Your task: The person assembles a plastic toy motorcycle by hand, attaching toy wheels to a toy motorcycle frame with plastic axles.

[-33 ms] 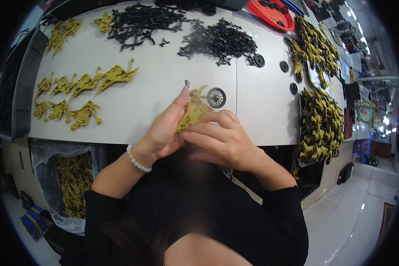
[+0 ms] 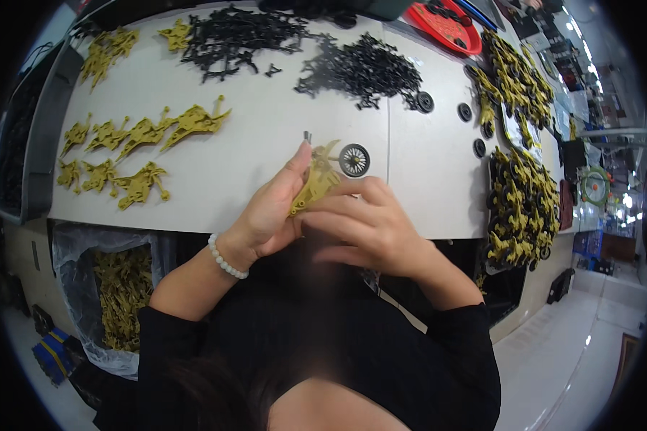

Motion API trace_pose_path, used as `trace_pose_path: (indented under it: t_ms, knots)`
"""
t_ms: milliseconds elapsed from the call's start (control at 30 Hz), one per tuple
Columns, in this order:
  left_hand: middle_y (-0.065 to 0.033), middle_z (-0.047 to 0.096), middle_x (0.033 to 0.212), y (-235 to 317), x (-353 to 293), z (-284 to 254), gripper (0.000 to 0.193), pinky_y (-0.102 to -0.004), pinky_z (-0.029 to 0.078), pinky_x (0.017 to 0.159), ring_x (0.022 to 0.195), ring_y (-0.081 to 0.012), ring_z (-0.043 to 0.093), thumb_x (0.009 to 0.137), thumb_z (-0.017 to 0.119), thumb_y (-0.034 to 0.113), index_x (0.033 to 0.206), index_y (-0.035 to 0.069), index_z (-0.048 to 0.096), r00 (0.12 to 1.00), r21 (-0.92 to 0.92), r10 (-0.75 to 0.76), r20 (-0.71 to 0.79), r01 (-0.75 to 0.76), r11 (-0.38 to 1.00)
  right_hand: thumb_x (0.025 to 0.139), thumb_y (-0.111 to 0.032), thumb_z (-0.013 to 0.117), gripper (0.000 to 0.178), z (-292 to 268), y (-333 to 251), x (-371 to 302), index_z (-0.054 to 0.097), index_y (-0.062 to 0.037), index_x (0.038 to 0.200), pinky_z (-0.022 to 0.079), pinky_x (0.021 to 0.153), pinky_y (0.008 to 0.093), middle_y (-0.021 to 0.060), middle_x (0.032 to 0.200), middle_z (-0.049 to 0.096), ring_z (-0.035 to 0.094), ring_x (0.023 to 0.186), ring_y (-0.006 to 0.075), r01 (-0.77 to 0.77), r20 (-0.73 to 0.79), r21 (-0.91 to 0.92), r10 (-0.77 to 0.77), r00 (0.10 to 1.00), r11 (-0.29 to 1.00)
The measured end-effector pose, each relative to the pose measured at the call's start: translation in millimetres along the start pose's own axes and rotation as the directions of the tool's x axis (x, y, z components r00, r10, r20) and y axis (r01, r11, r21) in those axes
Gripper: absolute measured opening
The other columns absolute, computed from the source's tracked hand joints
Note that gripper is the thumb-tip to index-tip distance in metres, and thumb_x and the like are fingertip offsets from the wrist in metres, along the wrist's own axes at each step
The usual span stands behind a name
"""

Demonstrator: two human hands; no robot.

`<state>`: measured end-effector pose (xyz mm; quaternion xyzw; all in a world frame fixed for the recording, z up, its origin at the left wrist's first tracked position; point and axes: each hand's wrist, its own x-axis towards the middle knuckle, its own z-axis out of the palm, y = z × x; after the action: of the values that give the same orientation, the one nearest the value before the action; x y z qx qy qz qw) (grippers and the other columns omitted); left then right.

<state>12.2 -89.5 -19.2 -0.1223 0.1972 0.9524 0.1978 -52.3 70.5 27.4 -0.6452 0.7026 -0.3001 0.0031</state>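
Observation:
My left hand [image 2: 272, 212] is closed around a yellow plastic toy motorcycle body [image 2: 315, 188], its thumb raised along the left side. One black spoked wheel [image 2: 354, 159] sits at the body's upper right end. Just above the thumb tip sticks up a small dark peg-like piece [image 2: 307, 135]. My right hand [image 2: 370, 224] has its bent fingers on the lower right side of the same body. Its fingertips, and anything small between them, are hidden.
Yellow bodies [image 2: 144, 136] lie in two rows at left. Piles of black plastic parts [image 2: 366, 68] lie at the back, with loose black wheels [image 2: 464, 112] and a red tray [image 2: 438, 32]. Wheeled yellow bodies [image 2: 522, 208] are stacked at right. A lined bin [image 2: 122, 298] of yellow parts is below the table's left edge.
The whole scene sits slightly further right in the picture. Both hands keep hold of the yellow body, and the lower fingers of my right hand have shifted slightly.

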Motion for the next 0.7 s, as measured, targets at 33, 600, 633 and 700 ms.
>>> trace_pose_path:
  t_ms: [33, 600, 633, 700]
  knots:
    - [-0.0082, 0.061, 0.105, 2, -2, 2, 0.055, -0.0289, 0.053, 0.076, 0.092, -0.0148, 0.063, 0.099, 0.026, 0.05, 0.12, 0.004, 0.049, 0.999, -0.004, -0.009, -0.04, 0.009, 1.0, 0.062, -0.019, 0.076, 0.048, -6, 4, 5, 0.063, -0.0067, 0.106, 0.044, 0.078, 0.0363, 0.0037, 0.098, 0.063, 0.057, 0.093, 0.0242, -0.027, -0.025, 0.021, 0.028, 0.999, 0.999]
    - [-0.0257, 0.061, 0.101, 7, -66, -39, 0.074, -0.0466, 0.053, 0.08, 0.095, -0.0428, 0.062, 0.094, 0.02, 0.061, 0.125, -0.002, 0.044, 0.999, 0.08, 0.041, -0.024, -0.039, 0.996, 0.077, -0.008, 0.063, 0.024, 70, 81, 151, 0.065, -0.0015, 0.1, 0.047, 0.083, 0.0361, 0.0106, 0.097, 0.065, 0.06, 0.091, 0.0279, 0.075, 0.021, -0.04, -0.074, 0.997, 0.996]
    - [-0.0259, 0.061, 0.101, 8, -66, -39, 0.075, -0.0463, 0.053, 0.08, 0.095, -0.0429, 0.062, 0.093, 0.021, 0.062, 0.125, -0.002, 0.044, 0.998, 0.086, 0.055, -0.032, -0.053, 0.995, 0.079, -0.007, 0.061, 0.023, 59, 81, 147, 0.065, -0.0009, 0.101, 0.049, 0.078, 0.0346, 0.0107, 0.095, 0.067, 0.062, 0.086, 0.0265, 0.013, -0.071, 0.087, -0.007, 0.997, 0.996]
    - [-0.026, 0.061, 0.101, 10, -67, -44, 0.076, -0.0459, 0.054, 0.079, 0.095, -0.0428, 0.062, 0.093, 0.021, 0.063, 0.125, -0.002, 0.044, 0.998, 0.074, 0.051, -0.039, -0.048, 0.996, 0.088, -0.012, 0.058, 0.023, 32, 73, 133, 0.065, -0.0029, 0.108, 0.047, 0.068, 0.0239, 0.0057, 0.09, 0.067, 0.059, 0.077, 0.0107, -0.257, 0.046, 0.443, 0.265, 0.963, 0.859]
